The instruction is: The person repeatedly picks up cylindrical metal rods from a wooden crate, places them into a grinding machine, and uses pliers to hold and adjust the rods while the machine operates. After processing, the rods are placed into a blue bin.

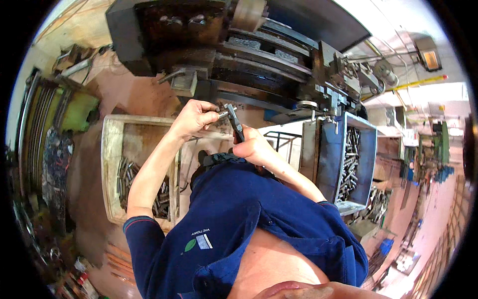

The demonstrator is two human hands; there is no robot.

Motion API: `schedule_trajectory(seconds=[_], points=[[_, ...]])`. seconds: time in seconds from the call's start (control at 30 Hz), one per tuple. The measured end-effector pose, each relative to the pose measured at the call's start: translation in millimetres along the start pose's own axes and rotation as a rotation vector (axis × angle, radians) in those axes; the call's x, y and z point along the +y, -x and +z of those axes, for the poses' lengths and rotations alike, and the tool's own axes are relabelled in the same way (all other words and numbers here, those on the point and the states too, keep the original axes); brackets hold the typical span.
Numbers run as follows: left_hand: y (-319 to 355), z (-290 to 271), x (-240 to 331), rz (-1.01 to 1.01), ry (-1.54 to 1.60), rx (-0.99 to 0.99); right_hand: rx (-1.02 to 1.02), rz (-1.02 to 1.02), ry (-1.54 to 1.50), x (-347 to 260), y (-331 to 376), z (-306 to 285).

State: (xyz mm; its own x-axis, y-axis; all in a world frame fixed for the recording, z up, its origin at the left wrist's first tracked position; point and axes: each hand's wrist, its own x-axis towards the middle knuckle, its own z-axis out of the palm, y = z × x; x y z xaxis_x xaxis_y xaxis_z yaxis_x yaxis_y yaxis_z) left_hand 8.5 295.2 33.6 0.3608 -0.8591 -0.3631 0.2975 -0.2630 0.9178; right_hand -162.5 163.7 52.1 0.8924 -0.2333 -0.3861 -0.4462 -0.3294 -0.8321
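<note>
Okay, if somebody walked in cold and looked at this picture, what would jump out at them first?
Probably the two bare hands meeting at the centre: the left hand pinches a small shiny metal piece against the dark-handled measuring tool that the right hand grips. Behind them looms a big dark metal machine, with a pale tray of grey metal rods at left.

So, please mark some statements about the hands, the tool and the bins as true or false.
1. The left hand pinches a small metal part. True.
2. The right hand holds a hammer. False: it holds a slim dark gauge, with its head at the part.
3. The tray at the left holds metal rods. True.
4. The grey bin at the right holds only rags. False: it also holds metal rods.
5. Both hands rest on the floor. False: they are raised before the machine.
</note>
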Motion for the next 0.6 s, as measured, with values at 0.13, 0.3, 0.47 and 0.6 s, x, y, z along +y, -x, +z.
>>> schedule_trajectory(seconds=[0.13,0.3,0.47,0.6], points=[[-26,7,-1,0.038,0.031,-0.14,0.163,0.045,-0.021,10,5,-1],[-60,7,-27,0.123,0.155,-0.119,0.251,0.195,-0.306,48,14,1],[-59,46,-49,0.022,0.14,-0.192,0.398,0.21,-0.725,81,15,-17],[-67,102,-61,0.0,0.147,-0.36,0.58,0.11,-0.623,85,-8,-59]])
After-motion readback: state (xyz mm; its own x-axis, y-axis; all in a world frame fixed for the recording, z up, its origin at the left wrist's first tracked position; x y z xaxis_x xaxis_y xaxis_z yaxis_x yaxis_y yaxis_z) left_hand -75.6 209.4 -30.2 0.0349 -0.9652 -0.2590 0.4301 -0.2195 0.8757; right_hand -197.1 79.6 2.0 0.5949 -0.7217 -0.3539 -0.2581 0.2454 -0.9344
